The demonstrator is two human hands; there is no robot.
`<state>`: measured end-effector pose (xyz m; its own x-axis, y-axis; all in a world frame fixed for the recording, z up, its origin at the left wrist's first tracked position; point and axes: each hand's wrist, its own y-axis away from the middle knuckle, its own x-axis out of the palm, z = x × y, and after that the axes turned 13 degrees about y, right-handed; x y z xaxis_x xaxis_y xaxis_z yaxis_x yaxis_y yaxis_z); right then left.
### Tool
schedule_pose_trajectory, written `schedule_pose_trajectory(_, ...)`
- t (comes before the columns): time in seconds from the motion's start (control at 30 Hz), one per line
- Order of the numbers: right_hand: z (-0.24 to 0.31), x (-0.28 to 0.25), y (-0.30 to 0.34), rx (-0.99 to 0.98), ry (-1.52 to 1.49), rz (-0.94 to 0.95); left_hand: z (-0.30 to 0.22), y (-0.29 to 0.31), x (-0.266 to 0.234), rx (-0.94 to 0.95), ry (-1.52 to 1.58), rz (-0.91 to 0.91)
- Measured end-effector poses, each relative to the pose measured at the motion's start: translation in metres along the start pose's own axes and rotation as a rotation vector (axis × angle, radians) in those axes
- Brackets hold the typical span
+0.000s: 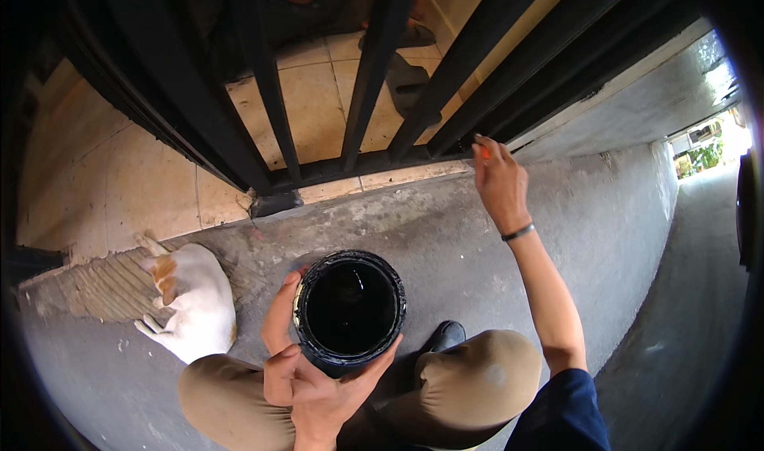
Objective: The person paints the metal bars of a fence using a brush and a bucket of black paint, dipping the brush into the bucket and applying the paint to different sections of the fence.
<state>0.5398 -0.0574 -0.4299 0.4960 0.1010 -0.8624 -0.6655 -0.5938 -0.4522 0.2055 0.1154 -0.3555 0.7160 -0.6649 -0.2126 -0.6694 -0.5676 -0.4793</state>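
Observation:
My left hand (318, 391) is wrapped round an open can of black paint (298, 312), held upright above my knees. Dark smears coat the can's rim, and the paint inside looks glossy. Stretched forward to the right, my right hand (501, 184) pinches a paintbrush (485, 153); only a bit of its orange handle shows, and the fingers hide most of the rest. The brush is at the bottom corner of a black metal barred gate (374, 161), close to its lower rail. Whether the bristles touch the metal cannot be made out.
A white and orange cat (195, 300) lies on the concrete at my left. Behind the bars are a tiled floor (306, 105), a dark slipper (407, 89) and part of another person (306, 13). A grey wall (637, 93) runs along the right.

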Motion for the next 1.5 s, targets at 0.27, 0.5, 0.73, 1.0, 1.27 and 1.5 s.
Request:
schedule_pose_trajectory(0.27,-0.021,-0.021,0.044,-0.099,-0.064,0.049,0.005,0.002,0.001,-0.020,0.048,-0.002)
schedule_pose_trajectory(0.5,-0.031,-0.036,0.043,-0.140,0.018,-0.264,0.006,0.005,0.001,-0.034,0.030,0.048)
schedule_pose_trajectory(0.73,-0.006,0.009,0.075,-0.022,-0.129,0.146,0.009,0.002,0.005,-0.003,0.034,-0.005)
schedule_pose_trajectory(1.0,-0.026,-0.034,0.023,0.101,-0.218,-0.165,0.010,0.001,0.005,-0.003,0.059,-0.011)
schedule_pose_trajectory(1.27,-0.012,0.023,0.053,0.007,-0.256,0.069,0.011,-0.001,0.007,-0.012,0.027,0.020)
schedule_pose_trajectory(1.5,-0.021,-0.006,0.008,0.013,-0.188,0.061,0.005,-0.005,0.010,-0.008,0.004,0.012)
